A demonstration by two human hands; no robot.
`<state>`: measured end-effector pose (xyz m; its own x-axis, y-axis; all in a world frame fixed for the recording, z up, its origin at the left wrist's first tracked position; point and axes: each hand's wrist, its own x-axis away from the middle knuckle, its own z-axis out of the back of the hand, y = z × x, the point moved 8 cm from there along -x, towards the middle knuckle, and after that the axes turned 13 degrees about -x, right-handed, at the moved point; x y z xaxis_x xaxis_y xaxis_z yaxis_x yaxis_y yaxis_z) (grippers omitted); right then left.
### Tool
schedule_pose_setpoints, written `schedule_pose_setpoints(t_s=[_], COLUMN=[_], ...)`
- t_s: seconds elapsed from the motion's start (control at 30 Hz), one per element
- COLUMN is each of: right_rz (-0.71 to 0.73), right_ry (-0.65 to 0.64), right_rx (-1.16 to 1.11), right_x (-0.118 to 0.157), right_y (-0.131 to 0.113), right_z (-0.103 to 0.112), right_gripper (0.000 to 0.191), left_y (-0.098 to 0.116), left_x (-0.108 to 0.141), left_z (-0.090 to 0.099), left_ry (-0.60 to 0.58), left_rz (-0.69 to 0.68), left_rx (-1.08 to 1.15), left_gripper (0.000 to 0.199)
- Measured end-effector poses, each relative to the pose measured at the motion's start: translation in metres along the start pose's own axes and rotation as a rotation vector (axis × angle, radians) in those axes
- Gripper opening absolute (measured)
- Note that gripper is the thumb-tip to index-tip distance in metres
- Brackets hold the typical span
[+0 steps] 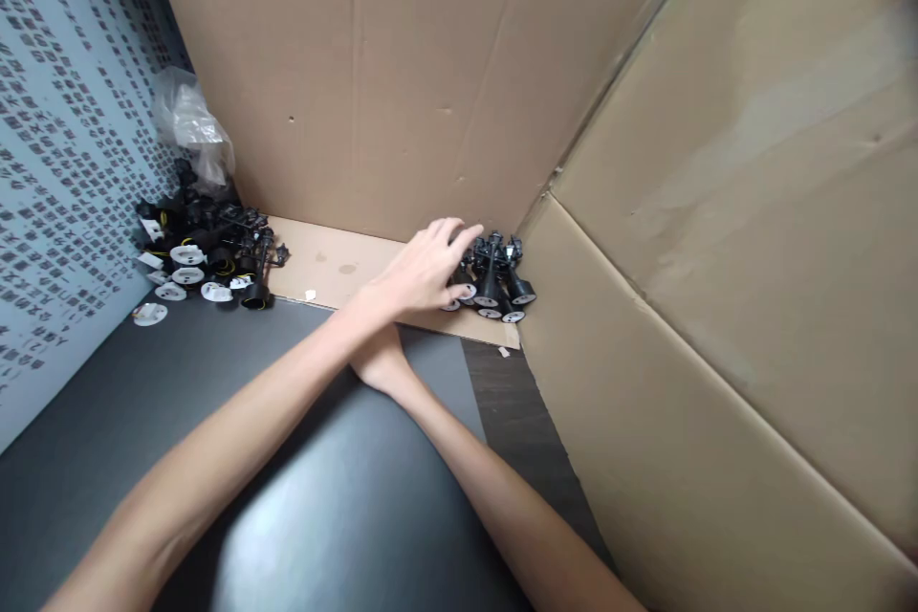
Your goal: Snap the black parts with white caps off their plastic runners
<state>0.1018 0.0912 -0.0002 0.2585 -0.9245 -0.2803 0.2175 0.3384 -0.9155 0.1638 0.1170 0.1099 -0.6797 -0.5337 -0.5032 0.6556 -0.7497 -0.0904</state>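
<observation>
My left hand (pixel 428 270) reaches across to the right, thumb and fingers apart. It is beside a small cluster of black tube-like parts with white round ends (pixel 490 282), and hides the cluster's left side. I cannot tell whether the fingertips touch them. My right hand (pixel 380 359) crosses beneath my left forearm, which hides its fingers. A larger heap of similar black parts (pixel 215 234) lies at the left, with several white discs and bits of yellow wire showing.
A tall cardboard panel (pixel 430 86) stands behind, and another cardboard wall (pixel 688 306) rises at the right. A printed light-blue sheet (pixel 57 134) borders the left. Crumpled clear plastic (pixel 193 120) sits above the left heap. A cardboard strip (pixel 322 258) lies along the dark grey surface (pixel 236 354).
</observation>
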Motion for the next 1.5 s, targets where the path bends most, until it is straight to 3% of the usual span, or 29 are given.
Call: schedule_pose_setpoints(t_s=[0.13,0.3,0.37,0.47,0.63,0.8,0.87,1.03,1.2,1.37,1.5], right_rz=[-0.060,-0.085,-0.083,-0.057,-0.036,-0.048,-0.058,-0.058,-0.072,-0.075,-0.078], right_ry=[-0.025,-0.058,-0.066,-0.070,-0.096,-0.100,-0.105,-0.108,-0.115,-0.117,-0.122], right_rx=[0.025,0.054,0.050,0.043,0.062,0.051,0.047,0.044,0.029,0.029,0.032], right_x=[0.005,0.010,0.012,0.014,0.016,0.017,0.017,0.017,0.017,0.018,0.018], right_y=[-0.010,-0.013,-0.013,-0.012,-0.010,-0.010,-0.010,-0.009,-0.009,-0.008,-0.009], right_z=[0.003,0.002,0.001,0.001,0.000,-0.001,-0.002,-0.002,-0.003,-0.002,-0.002], right_gripper=[0.020,0.021,0.021,0.021,0.021,0.022,0.022,0.024,0.024,0.025,0.025], left_y=[-0.062,-0.143,-0.169,-0.195,-0.203,-0.224,-0.233,-0.247,-0.252,-0.248,-0.239], left_x=[0.032,0.097,0.122,0.149,0.159,0.175,0.183,0.196,0.195,0.191,0.186], left_z=[0.049,0.099,0.111,0.115,0.106,0.137,0.143,0.128,0.106,0.102,0.123], left_ry=[-0.031,-0.143,-0.182,-0.289,-0.395,-0.267,-0.298,-0.500,-0.568,-0.497,-0.332], left_rz=[0.174,0.491,0.611,0.766,0.755,0.888,0.922,0.953,0.951,0.969,1.012], left_rx=[-0.061,-0.273,-0.345,-0.369,-0.282,-0.428,-0.458,-0.442,-0.422,-0.382,-0.375], left_gripper=[0.047,0.036,0.033,0.027,0.027,0.031,0.028,0.023,0.036,0.030,0.028])
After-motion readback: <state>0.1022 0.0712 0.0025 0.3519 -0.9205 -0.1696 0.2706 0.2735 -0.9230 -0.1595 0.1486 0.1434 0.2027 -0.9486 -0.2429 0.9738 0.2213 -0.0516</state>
